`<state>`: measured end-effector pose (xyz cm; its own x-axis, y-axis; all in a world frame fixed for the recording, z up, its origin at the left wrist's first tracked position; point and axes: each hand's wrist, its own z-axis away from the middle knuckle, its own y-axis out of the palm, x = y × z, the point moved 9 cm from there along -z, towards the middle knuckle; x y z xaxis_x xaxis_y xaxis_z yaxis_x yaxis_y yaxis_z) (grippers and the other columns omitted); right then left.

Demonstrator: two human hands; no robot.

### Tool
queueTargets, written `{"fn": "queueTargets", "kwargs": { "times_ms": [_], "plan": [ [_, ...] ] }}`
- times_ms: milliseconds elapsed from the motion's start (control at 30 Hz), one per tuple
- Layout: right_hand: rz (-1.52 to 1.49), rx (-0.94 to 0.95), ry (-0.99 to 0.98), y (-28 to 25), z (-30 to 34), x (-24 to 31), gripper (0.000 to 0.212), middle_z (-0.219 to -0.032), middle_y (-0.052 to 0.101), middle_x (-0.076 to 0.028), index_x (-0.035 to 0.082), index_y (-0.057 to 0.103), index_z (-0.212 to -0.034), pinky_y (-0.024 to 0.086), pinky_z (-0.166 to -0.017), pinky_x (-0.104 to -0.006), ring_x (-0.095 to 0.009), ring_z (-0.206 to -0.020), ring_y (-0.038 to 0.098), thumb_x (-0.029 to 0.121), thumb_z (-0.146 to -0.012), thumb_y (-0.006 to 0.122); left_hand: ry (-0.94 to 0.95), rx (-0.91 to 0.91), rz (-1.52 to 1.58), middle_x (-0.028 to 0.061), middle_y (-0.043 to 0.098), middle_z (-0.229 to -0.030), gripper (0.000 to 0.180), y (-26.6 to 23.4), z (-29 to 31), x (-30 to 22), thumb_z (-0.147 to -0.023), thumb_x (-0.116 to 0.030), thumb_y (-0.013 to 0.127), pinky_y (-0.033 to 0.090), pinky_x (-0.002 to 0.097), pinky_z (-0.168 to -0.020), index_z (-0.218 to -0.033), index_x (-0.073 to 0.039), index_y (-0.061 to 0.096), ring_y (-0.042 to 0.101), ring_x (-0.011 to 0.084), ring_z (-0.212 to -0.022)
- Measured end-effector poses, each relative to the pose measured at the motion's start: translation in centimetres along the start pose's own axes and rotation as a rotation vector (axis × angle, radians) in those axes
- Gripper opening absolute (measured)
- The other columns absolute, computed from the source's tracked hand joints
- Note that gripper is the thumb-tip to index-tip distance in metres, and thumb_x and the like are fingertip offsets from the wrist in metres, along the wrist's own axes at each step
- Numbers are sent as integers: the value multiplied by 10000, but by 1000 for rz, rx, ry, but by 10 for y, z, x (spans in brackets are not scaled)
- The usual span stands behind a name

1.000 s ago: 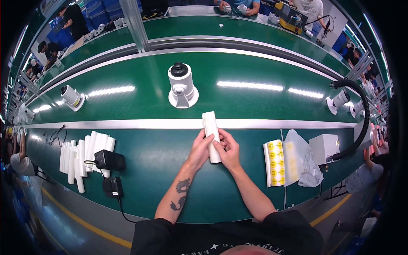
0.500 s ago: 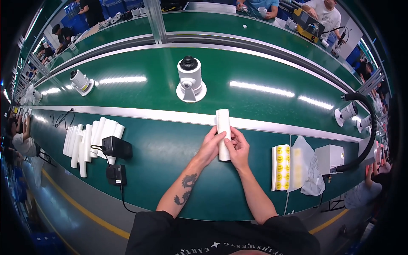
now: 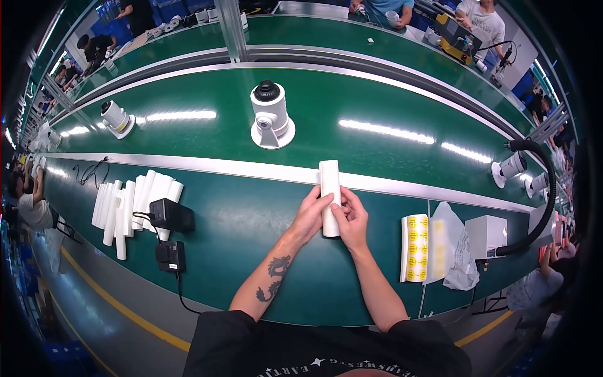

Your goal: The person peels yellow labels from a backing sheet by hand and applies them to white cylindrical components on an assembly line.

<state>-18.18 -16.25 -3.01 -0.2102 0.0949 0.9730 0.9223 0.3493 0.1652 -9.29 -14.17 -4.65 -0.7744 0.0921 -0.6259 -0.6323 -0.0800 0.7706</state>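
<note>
Both my hands hold a white rolled-up tube (image 3: pixel 329 176) upright in front of me, its top end reaching over the metal rail. My left hand (image 3: pixel 310 215) wraps its left side with the thumb across the front. From the right, my right hand (image 3: pixel 352 217) grips the lower part, its thumb pressed on the tube. Some fingertips are hidden behind it. Beyond the rail, a white camera-like device (image 3: pixel 271 119) with a black top stands on a round base on the green belt.
Several white tubes (image 3: pixel 129 210) lie at the left beside a black power adapter (image 3: pixel 171 215) and a smaller black box (image 3: pixel 170 256). At right are a yellow-sticker sheet (image 3: pixel 417 248), crumpled plastic film (image 3: pixel 461 261), a white box (image 3: pixel 487 235) and a black flexible hose (image 3: pixel 551 188).
The white devices on the belt have shifted to the left. My hands and the tube have stayed almost in place.
</note>
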Motion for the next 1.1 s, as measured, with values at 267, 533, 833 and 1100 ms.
{"fn": "queueTargets", "kwargs": {
  "times_ms": [267, 533, 833, 1100],
  "plan": [
    [-3, -3, -4, 0, -1, 1, 434, -1074, 593, -112, -45, 475, -1262, 483, -752, -225, -114, -905, 576, 1, -852, 610, -2, -13, -5, 138, 568, -1049, 364, -2, 0, 1, -932, -124, 507, 507, 332, -845, -1252, 2, 387, 594, 206, -952],
    [-1, -4, -1, 0, -1, 0, 431, -1081, 594, -114, -46, 481, -1256, 482, -752, -226, -114, -911, 576, 7, -850, 613, -11, -20, -4, 140, 571, -1049, 361, -2, 1, 0, -930, -123, 509, 508, 334, -844, -1246, 4, 389, 594, 209, -954],
    [6, -12, -11, -1, 0, 3, 427, -1081, 596, -108, -35, 482, -1257, 486, -742, -227, -108, -891, 583, 11, -854, 614, -19, 5, -9, 149, 579, -1036, 335, -2, -5, 5, -940, -119, 480, 524, 347, -820, -1239, 2, 385, 620, 229, -906],
    [-4, -11, -17, 2, 0, 1, 439, -1058, 608, -85, -26, 485, -1259, 490, -723, -227, -94, -849, 588, 34, -849, 631, 18, 4, -45, 165, 578, -1039, 338, -5, -3, 3, -947, -144, 460, 522, 399, -824, -1240, 0, 374, 625, 269, -899]
  ]
}}
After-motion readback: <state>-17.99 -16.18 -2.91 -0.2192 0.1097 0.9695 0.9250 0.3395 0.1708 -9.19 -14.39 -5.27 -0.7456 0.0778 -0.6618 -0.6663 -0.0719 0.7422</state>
